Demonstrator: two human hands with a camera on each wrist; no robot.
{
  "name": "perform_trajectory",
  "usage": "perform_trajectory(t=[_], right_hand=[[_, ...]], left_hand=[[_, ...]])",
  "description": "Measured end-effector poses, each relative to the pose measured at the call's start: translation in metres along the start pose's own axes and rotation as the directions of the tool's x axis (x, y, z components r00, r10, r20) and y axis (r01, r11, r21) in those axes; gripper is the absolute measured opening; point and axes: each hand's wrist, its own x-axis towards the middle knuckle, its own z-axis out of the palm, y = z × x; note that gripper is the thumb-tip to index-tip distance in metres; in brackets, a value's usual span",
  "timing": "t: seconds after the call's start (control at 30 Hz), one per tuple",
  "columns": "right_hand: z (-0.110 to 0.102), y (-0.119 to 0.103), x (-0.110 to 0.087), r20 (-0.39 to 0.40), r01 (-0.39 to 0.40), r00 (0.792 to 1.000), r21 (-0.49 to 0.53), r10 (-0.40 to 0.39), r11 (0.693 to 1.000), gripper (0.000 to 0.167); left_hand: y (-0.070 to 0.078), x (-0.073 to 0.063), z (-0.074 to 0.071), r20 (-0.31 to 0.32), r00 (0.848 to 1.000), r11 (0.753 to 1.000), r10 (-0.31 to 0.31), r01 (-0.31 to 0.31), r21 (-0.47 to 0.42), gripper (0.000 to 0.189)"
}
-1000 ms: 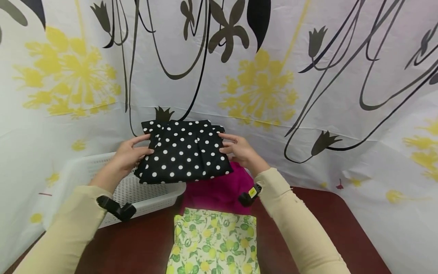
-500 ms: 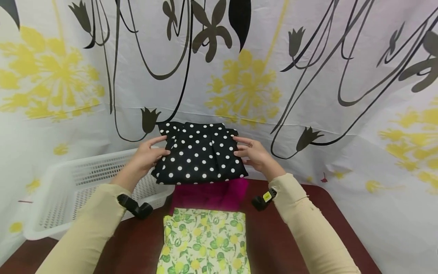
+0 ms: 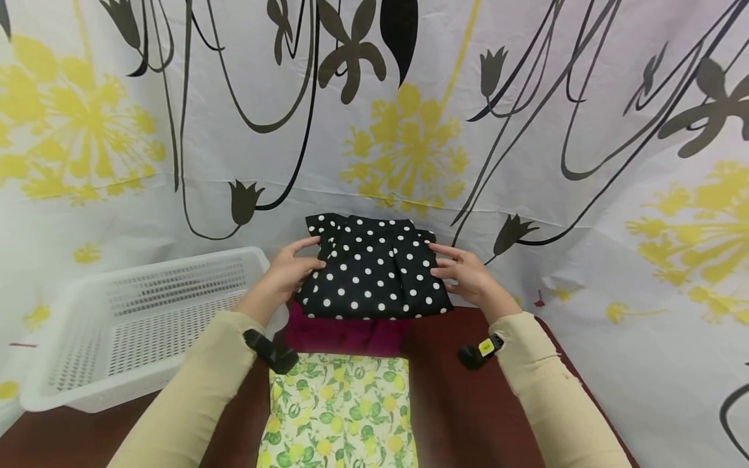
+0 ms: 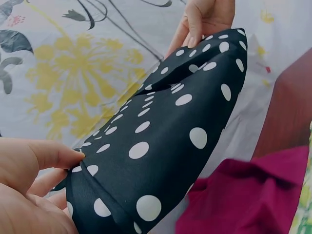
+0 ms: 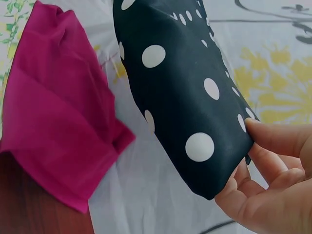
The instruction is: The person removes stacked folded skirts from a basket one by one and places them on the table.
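A folded black cloth with white polka dots (image 3: 374,270) is held up between both hands, above the far part of the table. My left hand (image 3: 287,273) pinches its left edge, thumb on the near face and fingers behind, as the left wrist view shows. At the opposite edge my right hand (image 3: 465,276) pinches the cloth the same way; in the right wrist view the thumb (image 5: 280,139) lies on the dotted side. Below hangs no other held thing; a magenta cloth (image 3: 345,335) lies under it, partly hidden. Nearer, a lemon-print cloth (image 3: 342,409) lies flat and folded.
A white perforated plastic basket (image 3: 76,344) stands at the left, partly behind the left forearm. The dark red table (image 3: 462,416) ends near a white floral-printed sheet (image 3: 398,169) that hangs behind and at the sides.
Both hands have carried the polka-dot cloth rightward, away from over the basket, while the head view has turned slightly right. More of the basket now shows. The grip looks the same.
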Motion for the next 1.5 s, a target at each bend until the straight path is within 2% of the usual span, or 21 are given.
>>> perform_trajectory(t=[0.1, 0.23, 0.6, 0.8, 1.0, 1.23, 1.37, 1.5], right_hand=[[-0.009, 0.006, -0.005, -0.002, -0.002, 1.0, 0.01, 0.002, 1.0, 0.063], [-0.022, 0.016, -0.012, -0.014, -0.008, 1.0, 0.003, 0.008, 1.0, 0.064], [-0.061, 0.047, -0.03, -0.046, -0.034, 0.998, 0.009, 0.034, 0.999, 0.065], [-0.079, 0.064, -0.039, -0.056, -0.033, 0.998, 0.055, 0.036, 0.998, 0.066], [-0.098, 0.082, -0.049, -0.054, -0.061, 0.996, 0.104, 0.067, 0.993, 0.068], [-0.117, 0.1, -0.064, -0.072, -0.073, 0.994, 0.119, 0.082, 0.99, 0.063], [-0.129, 0.114, -0.069, -0.074, -0.077, 0.994, 0.12, 0.086, 0.99, 0.059], [-0.144, 0.13, -0.071, -0.037, -0.068, 0.997, 0.13, 0.073, 0.989, 0.054]], left_hand=[[-0.006, 0.004, 0.013, 0.001, 1.0, 0.999, -0.009, 0.009, -0.049, 0.065], [-0.014, 0.008, 0.03, 0.007, 1.0, 0.997, -0.02, 0.02, -0.07, 0.064], [-0.031, 0.016, 0.079, 0.027, 0.999, 0.997, -0.042, 0.043, -0.06, 0.062], [-0.041, 0.018, 0.101, 0.038, 0.997, 0.996, -0.061, 0.063, -0.058, 0.062], [-0.049, 0.018, 0.124, 0.053, 0.997, 0.998, -0.057, 0.059, -0.034, 0.059], [-0.06, 0.019, 0.152, 0.077, 0.996, 0.998, -0.054, 0.056, -0.021, 0.059], [-0.07, 0.019, 0.167, 0.07, 0.997, 0.999, -0.038, 0.038, -0.003, 0.058], [-0.082, 0.02, 0.182, 0.057, 0.998, 0.999, -0.035, 0.035, 0.004, 0.058]])
